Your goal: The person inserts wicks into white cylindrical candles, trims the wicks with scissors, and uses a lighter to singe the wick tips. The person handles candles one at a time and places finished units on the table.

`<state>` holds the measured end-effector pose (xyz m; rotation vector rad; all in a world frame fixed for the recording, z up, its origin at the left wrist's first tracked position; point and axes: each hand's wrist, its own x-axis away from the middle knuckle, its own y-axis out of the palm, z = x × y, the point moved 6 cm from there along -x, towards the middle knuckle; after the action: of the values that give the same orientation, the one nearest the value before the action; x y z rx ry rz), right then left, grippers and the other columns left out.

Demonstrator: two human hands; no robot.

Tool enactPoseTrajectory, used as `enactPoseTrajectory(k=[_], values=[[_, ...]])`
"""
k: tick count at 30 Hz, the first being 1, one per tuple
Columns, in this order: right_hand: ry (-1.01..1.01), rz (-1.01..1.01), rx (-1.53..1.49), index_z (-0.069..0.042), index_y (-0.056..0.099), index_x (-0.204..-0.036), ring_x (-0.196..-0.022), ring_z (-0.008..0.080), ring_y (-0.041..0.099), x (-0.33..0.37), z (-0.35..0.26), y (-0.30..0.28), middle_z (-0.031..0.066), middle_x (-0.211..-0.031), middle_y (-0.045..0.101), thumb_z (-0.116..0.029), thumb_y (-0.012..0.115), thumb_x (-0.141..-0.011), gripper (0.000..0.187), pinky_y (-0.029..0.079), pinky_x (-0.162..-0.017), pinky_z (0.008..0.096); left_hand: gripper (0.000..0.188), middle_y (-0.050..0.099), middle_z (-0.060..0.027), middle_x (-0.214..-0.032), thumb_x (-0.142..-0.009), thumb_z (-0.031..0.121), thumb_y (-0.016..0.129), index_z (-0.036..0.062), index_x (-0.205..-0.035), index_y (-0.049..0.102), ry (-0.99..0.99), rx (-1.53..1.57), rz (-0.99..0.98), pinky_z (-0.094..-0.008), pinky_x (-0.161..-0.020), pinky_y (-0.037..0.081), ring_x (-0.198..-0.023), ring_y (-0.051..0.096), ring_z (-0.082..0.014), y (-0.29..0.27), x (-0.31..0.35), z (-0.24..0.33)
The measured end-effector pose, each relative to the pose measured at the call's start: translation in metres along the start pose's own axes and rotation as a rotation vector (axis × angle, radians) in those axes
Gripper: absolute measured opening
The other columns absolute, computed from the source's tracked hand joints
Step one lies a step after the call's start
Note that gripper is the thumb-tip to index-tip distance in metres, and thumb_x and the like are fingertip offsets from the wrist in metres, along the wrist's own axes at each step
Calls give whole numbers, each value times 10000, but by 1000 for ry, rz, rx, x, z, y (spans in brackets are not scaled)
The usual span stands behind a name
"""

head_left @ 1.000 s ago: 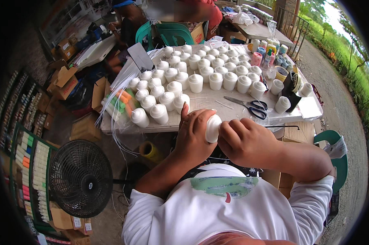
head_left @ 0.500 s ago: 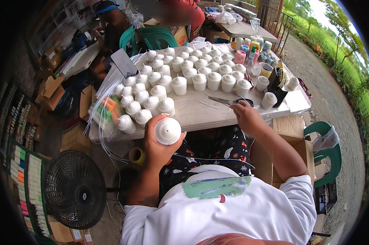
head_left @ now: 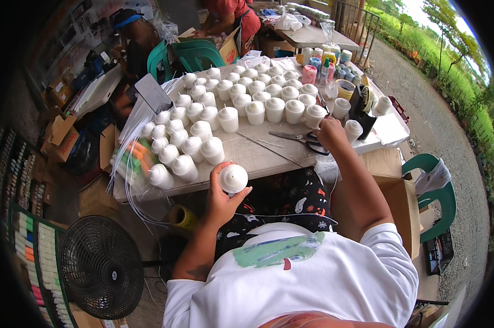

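My left hand (head_left: pixel 225 203) is wrapped round a white candle (head_left: pixel 233 178) with a stepped, domed top turned upward and a small dark spot at its centre. My right hand (head_left: pixel 330 131) is stretched over the table's right part, fingers closed at the near end of a slim dark-and-red tool (head_left: pixel 322 101); whether they grip it is unclear. Just below that hand lie scissors (head_left: pixel 288 136) with dark handles. A thin dark rod (head_left: pixel 269 150) and a short white wick piece (head_left: pixel 270 143) rest beside them. Rows of similar white candles (head_left: pixel 255 113), many with wicks, stand beyond.
The table (head_left: pixel 247 156) also bears a bundle of white wicks (head_left: pixel 128 164), orange and green pieces in plastic (head_left: pixel 132 158), a tape dispenser (head_left: pixel 362 106) and coloured candles (head_left: pixel 310 75). A fan (head_left: pixel 101 267) stands left, an open carton (head_left: pixel 381 180) right. Two people work further back.
My right hand has moved from over the scissors' handles to farther up the table, leaving them lying there. The thin rod now shows on the table. The left hand still holds the candle.
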<state>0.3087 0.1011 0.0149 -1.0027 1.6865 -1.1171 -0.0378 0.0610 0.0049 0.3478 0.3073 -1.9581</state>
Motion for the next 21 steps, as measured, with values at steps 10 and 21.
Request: enactPoseTrajectory(k=[10,21], values=[[-209,523,-303,-27,671,-908,-775,336,627,45,10,-55,148,-875,638,-90,666,-846,89,492,-676,386,630,546,-129,-1228,-741,22,785,75,-1266,441,160,-241,-77,-361,-955,459,-1109,563,-249,16,-13,24],[-611,176,-751,-10,668,-891,-548,134,557,171,-114,-113,57,-692,564,15,729,-785,125,426,-489,249,607,618,-137,-1141,-931,576,452,51,-1234,473,-433,1060,-34,-350,-849,584,-1068,629,-287,42,-33,8]])
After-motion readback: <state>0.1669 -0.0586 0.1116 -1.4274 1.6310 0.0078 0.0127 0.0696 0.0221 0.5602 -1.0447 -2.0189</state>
